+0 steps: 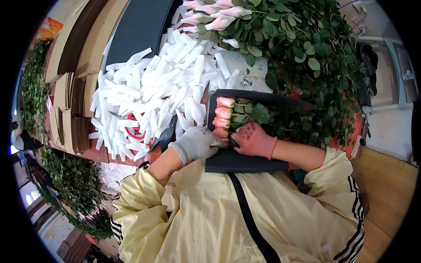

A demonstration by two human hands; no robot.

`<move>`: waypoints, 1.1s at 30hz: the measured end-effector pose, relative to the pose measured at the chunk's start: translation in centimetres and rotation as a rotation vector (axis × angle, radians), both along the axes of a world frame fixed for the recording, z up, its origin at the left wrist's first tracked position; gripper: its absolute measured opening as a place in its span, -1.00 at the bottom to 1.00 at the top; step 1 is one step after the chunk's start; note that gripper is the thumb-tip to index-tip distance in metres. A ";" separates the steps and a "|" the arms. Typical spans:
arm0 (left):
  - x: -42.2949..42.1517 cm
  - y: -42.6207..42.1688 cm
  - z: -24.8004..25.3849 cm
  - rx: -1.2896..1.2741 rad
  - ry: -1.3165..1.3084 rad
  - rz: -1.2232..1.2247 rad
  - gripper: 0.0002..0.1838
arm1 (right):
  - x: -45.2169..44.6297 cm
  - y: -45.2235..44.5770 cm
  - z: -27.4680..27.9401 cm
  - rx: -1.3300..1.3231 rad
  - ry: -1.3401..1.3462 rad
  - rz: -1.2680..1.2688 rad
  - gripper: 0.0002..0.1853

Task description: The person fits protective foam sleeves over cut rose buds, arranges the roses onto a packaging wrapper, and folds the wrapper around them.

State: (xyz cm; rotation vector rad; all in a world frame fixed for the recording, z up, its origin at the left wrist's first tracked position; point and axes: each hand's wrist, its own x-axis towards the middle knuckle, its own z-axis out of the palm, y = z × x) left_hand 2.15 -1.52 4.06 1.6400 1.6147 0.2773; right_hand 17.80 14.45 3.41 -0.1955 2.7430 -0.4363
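Note:
A short row of pink roses [222,115] lies on a black board [250,162], their heads to the left and green leaves to the right. My right hand [254,140], in a pink glove, is closed beside the lowest heads, around a rose stem that its fingers mostly hide. In a grey-white glove, my left hand [199,143] has its fingers curled in against the head of the lowest rose, fingertips partly hidden. The two hands almost meet just in front of my body.
White foam net sleeves [162,87] are heaped on the left, with red-handled scissors [135,127] and dark-handled shears [165,135] among them. Netted roses [219,22] and leafy stems [302,48] pile up behind and right. Cardboard pieces [68,109] stand far left.

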 end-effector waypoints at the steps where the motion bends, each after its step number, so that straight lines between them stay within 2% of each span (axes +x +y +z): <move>1: 0.0 -0.1 -0.5 -0.001 -0.005 0.002 -0.65 | 0.0 -0.2 0.0 -0.003 -0.042 -0.033 -0.71; 2: 0.0 0.0 -1.0 0.023 -0.061 -0.021 -0.64 | 0.1 -0.1 -0.4 -0.003 -0.049 -0.031 -0.71; 4: 0.2 0.3 -0.9 0.046 -0.132 -0.049 -0.63 | 0.7 0.0 -1.4 -0.083 0.139 -0.047 -0.71; 6: 0.1 0.8 -0.2 -0.125 -0.107 -0.036 -0.60 | 0.7 0.9 -1.4 -0.135 0.092 -0.027 -0.72; 9: 0.3 0.8 0.2 -0.169 -0.044 -0.043 -0.59 | 0.3 1.5 0.2 -0.187 0.097 -0.061 -0.73; 11: 0.6 0.7 0.2 -0.130 0.011 -0.072 -0.59 | 0.4 1.3 0.6 0.015 0.214 -0.081 -0.75; 14: 0.8 1.1 0.5 -0.116 0.053 -0.077 -0.60 | 0.3 0.7 -1.4 0.140 0.302 -0.017 -0.78; 18: 0.8 1.0 0.3 -0.170 0.047 -0.068 -0.60 | -0.1 1.7 -1.6 0.033 0.373 0.015 -0.83; 21: 0.9 0.8 0.2 -0.222 0.065 -0.057 -0.59 | 0.2 1.8 -1.7 0.087 0.328 0.010 -0.84; 23: 0.9 0.9 0.3 -0.239 0.073 -0.041 -0.59 | 1.0 1.5 -3.0 0.148 0.437 -0.039 -0.83; 24: 0.8 1.0 0.6 -0.220 0.080 -0.052 -0.61 | 0.7 1.2 -2.4 0.148 0.440 -0.035 -0.83; 26: 0.5 0.7 1.0 -0.207 0.092 -0.074 -0.63 | 0.2 0.4 -1.2 0.201 0.171 0.031 -0.81; 28: -0.8 -0.3 1.2 0.151 -0.064 0.165 -0.71 | 0.2 0.9 -0.3 0.150 0.161 -0.024 -0.80; 29: -1.6 -0.9 0.4 0.210 -0.035 0.283 -0.76 | 0.6 1.2 0.0 0.098 0.140 -0.077 -0.79; 30: -2.3 -1.6 0.4 0.225 -0.040 0.374 -0.77 | 1.4 1.4 0.2 0.147 0.308 -0.050 -0.73; 31: -2.7 -2.1 0.5 0.240 -0.046 0.469 -0.78 | 1.4 1.3 0.9 0.140 0.311 -0.047 -0.73; 33: -3.1 -2.3 0.9 0.300 -0.081 0.452 -0.78 | 1.0 1.3 2.5 0.045 0.268 0.068 -0.79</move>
